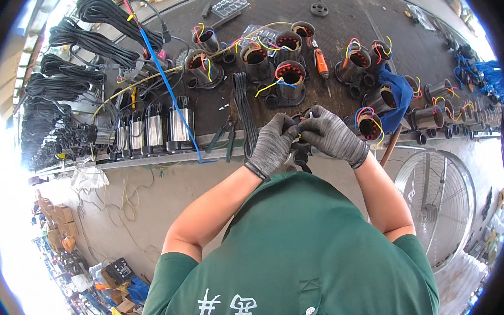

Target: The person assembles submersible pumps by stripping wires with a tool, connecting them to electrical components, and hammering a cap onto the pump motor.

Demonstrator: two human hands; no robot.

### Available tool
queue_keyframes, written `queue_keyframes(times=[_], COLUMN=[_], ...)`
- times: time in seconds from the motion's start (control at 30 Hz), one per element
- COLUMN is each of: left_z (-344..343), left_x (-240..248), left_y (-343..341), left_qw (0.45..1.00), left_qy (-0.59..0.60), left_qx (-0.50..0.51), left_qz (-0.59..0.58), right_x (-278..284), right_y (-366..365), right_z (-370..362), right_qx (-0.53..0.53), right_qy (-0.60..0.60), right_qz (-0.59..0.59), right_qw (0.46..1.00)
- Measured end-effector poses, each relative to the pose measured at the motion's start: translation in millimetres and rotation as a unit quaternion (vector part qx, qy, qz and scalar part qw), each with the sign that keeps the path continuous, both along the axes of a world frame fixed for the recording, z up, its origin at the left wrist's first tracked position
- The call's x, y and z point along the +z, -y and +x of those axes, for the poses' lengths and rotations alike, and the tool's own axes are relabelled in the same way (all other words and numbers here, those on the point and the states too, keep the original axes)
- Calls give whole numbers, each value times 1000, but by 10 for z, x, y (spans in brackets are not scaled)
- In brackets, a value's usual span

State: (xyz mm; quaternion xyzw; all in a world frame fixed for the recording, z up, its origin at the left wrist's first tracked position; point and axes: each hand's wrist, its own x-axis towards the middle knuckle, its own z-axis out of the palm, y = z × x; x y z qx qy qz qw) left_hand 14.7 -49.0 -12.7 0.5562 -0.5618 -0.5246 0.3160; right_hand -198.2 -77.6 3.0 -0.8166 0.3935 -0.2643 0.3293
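At the bench's front edge, my left hand point(271, 143) and my right hand point(333, 134), both in grey knit gloves, meet fingertip to fingertip. Each is closed in a pinch on thin wires, of which only a yellow bit shows between them. A small white piece sticks up by my right fingers. Beneath the hands, a black part point(301, 156) is mostly hidden. Just beyond stands a dark motor housing point(290, 86) with red, yellow and blue leads. To its right lies an orange screwdriver-like power tool point(320, 62). A bundled black cable point(244, 109) lies left of my left hand.
More motor housings point(354, 66) with coloured leads stand across the dark bench point(336, 16). A blue cloth point(396, 96) drapes over one at right. Dark-handled pliers point(228, 139), shiny metal cylinders point(182, 124) and coiled black cables point(95, 43) are at left. A large fan point(437, 205) stands right.
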Motion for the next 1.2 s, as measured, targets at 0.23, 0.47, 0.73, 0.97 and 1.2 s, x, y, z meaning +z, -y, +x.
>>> queue_keyframes(times=[0.23, 0.47, 0.73, 0.97, 1.2], left_z=[116, 200, 193, 31, 228], left_x=[-339, -371, 5, -401, -377], left_y=[272, 252, -73, -118, 8], left_qw=[999, 962, 909, 981, 992], left_qy=[-15, 171, 247, 19, -81], left_qx=[29, -94, -196, -152, 10], left_qz=[-20, -189, -273, -116, 97], right_x=[-134, -123, -114, -129, -82], right_y=[-34, -76, -94, -150, -244], right_z=[20, 82, 217, 320, 279], right_qx=[-66, -112, -156, -119, -73], right_qy=[-6, 34, -1, -33, -116], right_qz=[5, 17, 37, -44, -67], right_qw=[998, 993, 987, 991, 988])
